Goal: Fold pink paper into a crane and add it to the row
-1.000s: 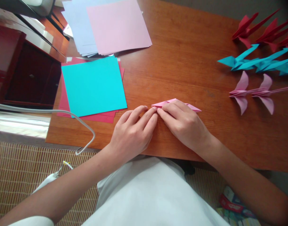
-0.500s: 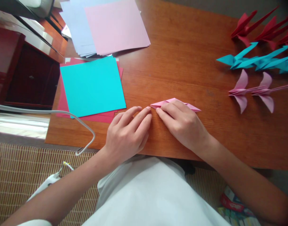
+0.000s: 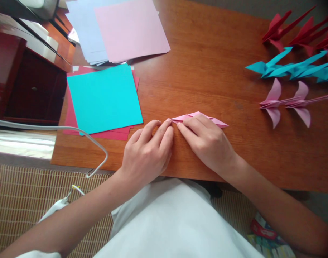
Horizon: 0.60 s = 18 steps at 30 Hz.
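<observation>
Pressing down on a folded pink paper piece (image 3: 200, 118), the right hand (image 3: 207, 143) lies flat over it with fingers stretched toward ten o'clock, grasping nothing. The piece rests on the table (image 3: 207, 64) near its front edge, and its pointed ends stick out from under the hand at nine and three o'clock. The left hand (image 3: 148, 150) sits just beside it at eight o'clock, loosely curved and clasping nothing, its fingertips (image 3: 168, 122) touching the piece's left point.

At ten o'clock from the hands, a cyan sheet (image 3: 105, 98) lies on top of red sheets (image 3: 72, 122). Beyond them at eleven o'clock, a pink sheet (image 3: 130, 30) tops a pile of lavender sheets (image 3: 82, 32).

Well apart at two o'clock stand rows of folded cranes: red cranes (image 3: 295, 30) farthest, cyan cranes (image 3: 290, 68) between, pink cranes (image 3: 287, 104) nearest. A white cable (image 3: 72, 130) loops over the table's left corner.
</observation>
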Available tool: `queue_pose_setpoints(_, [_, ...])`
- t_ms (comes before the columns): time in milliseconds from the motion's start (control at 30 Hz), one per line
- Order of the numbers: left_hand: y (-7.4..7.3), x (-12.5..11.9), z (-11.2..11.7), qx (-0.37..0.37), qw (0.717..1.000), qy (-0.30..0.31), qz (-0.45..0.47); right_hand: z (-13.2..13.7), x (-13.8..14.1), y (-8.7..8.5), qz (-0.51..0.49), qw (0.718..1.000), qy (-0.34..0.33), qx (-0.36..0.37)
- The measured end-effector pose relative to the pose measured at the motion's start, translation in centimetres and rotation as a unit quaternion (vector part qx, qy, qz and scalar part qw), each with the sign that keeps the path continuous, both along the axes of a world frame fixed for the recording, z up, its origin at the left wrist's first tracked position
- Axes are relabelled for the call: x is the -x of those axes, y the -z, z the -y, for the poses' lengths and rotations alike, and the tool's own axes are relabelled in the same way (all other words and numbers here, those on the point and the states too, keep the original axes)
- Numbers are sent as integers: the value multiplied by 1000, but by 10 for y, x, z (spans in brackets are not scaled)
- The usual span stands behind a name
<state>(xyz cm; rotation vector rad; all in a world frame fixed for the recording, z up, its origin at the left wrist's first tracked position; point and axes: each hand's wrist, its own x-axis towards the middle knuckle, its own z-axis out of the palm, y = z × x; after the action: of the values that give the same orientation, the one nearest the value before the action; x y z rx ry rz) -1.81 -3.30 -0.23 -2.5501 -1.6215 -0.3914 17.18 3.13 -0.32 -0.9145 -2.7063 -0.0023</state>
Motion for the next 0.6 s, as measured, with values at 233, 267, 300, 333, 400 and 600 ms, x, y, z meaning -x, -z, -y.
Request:
queue_pose_setpoints(233, [7,5,2,-7,998,37,48,2,1,1,-5,1000,3,-5])
queue_pose_setpoints(267, [8,5,1,3,997,52,56,2,1,1,-10,1000,4,-2])
queue_pose_setpoints(300, [8,5,0,18,996,61,59,3,1,2,-13,1000,5,-1])
queue_pose_setpoints(333, [8,4,-1,34,996,64,59,4,1,2,-16,1000,6,-1])
queue_pose_setpoints(400, [7,3,-2,54,995,59,54,6,1,2,-21,1000,10,-2])
queue_pose_setpoints(600, [3,3,-5,47,996,66,24,19,-8,0,-46,999,17,-1])
